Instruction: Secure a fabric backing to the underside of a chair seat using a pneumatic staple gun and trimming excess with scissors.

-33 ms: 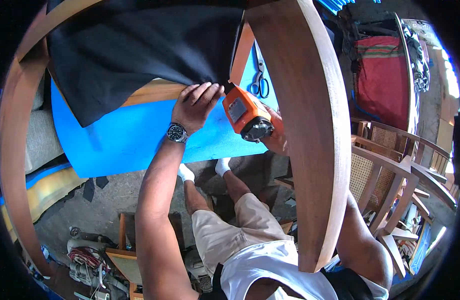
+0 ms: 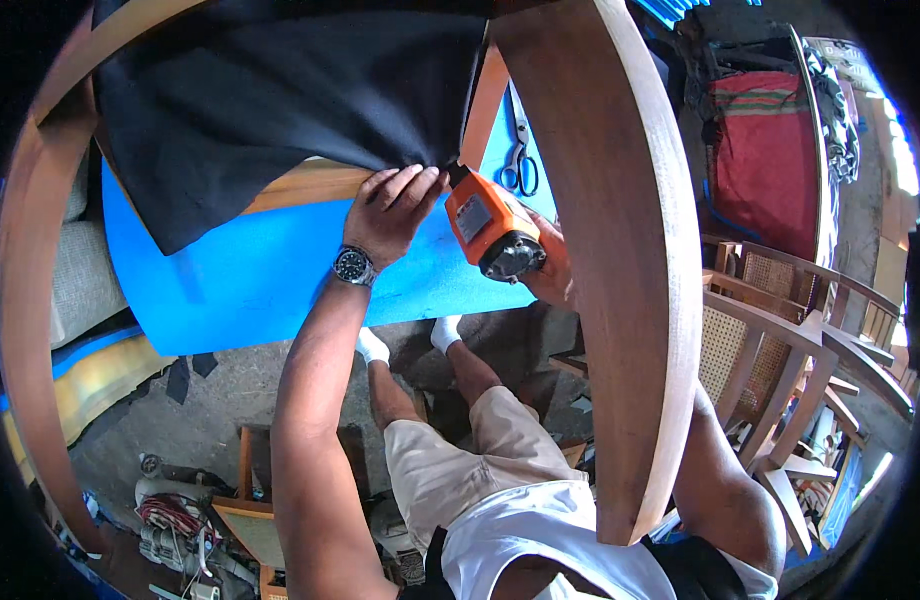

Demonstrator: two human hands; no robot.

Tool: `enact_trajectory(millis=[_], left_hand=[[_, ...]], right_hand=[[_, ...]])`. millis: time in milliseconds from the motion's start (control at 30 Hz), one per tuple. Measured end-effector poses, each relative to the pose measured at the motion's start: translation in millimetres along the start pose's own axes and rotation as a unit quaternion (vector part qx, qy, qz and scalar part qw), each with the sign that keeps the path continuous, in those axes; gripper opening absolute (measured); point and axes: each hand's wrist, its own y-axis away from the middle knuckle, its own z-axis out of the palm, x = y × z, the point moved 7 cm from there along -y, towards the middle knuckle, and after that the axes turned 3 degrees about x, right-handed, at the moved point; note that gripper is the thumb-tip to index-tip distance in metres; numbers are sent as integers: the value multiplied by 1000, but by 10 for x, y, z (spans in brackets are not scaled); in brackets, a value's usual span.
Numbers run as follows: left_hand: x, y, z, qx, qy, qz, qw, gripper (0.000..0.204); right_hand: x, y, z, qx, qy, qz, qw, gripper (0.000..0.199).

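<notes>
Black cloth (image 2: 300, 90) is draped over a wooden chair frame (image 2: 630, 250), with part of a wooden rail (image 2: 305, 185) bare below it. My left hand (image 2: 390, 205), a watch on its wrist, presses the cloth's edge to the rail with bent fingers. My right hand (image 2: 552, 265) is wrapped around an orange and black staple gun (image 2: 488, 225). The tool's nose meets the corner of the cloth and frame, just right of my left fingertips. A frame member in front hides part of my right hand and forearm.
Scissors (image 2: 521, 165) lie on the blue work surface (image 2: 230, 290), right of the cloth. The frame's curved members arch close on both sides. Cane-panelled chair parts (image 2: 745, 350) are stacked at right. A machine with red cables (image 2: 175, 520) and wooden pieces stand on the floor at lower left.
</notes>
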Motion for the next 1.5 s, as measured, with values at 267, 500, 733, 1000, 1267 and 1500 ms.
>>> enact_trajectory(millis=[267, 500, 733, 1000, 1267, 1500], left_hand=[[-42, 64, 96, -9, 0, 2, 1000, 49], [-53, -48, 32, 18, 33, 0, 999, 48], [-72, -68, -100, 16, 51, -1, 999, 50], [1078, 625, -561, -5, 601, -605, 522, 35], [1725, 669, -1312, 193, 658, -696, 213, 34], [1239, 1132, -1556, 307, 620, -688, 220, 25]], right_hand=[[-52, -9, 137, 4, -24, 58, 998, 69], [-135, 75, 207, 11, -41, 112, 993, 69], [-369, 186, 164, 23, -58, 149, 987, 69], [-1098, 428, -56, 181, -137, -74, 971, 86], [-1624, 948, -136, 151, -101, -132, 974, 63], [-1448, 1154, 321, -137, -224, 18, 965, 36]])
